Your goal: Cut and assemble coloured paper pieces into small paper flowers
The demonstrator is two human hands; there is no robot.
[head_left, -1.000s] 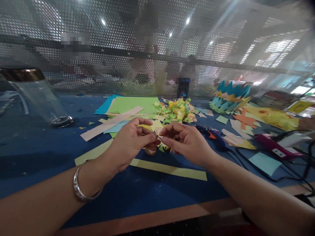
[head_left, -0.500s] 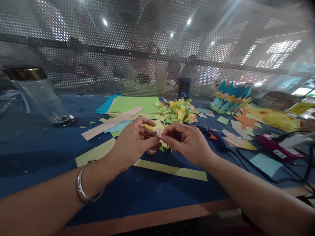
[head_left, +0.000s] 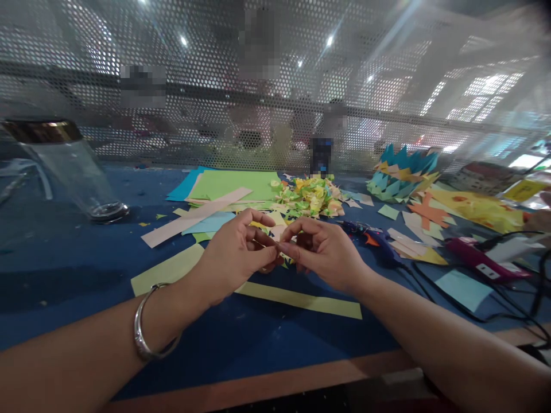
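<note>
Above the blue table, my left hand [head_left: 236,249] and my right hand [head_left: 329,249] meet fingertip to fingertip. Both are closed in a pinch on a small piece of paper, mostly hidden by the fingers. Beneath and behind them lie yellow, green and pale paper scraps. A long pale-yellow paper strip [head_left: 301,298] lies flat under the hands, its left part passing below my left wrist. Just beyond is a heap of small folded green and yellow paper pieces [head_left: 307,195]. A blue glue gun [head_left: 383,241] lies to the right of my right hand.
A glass jar with a gold lid [head_left: 77,172] stands left. Green paper sheets [head_left: 241,184] and a pale pink strip [head_left: 198,217] lie behind. At right are a teal paper crown [head_left: 402,172], a purple power strip [head_left: 486,261] and black cables. A perforated metal screen [head_left: 215,97] closes the back.
My fingertips have drawn closer together, and the narrow pale bit that stuck up between them is now mostly hidden. Both hands stay in nearly the same place.
</note>
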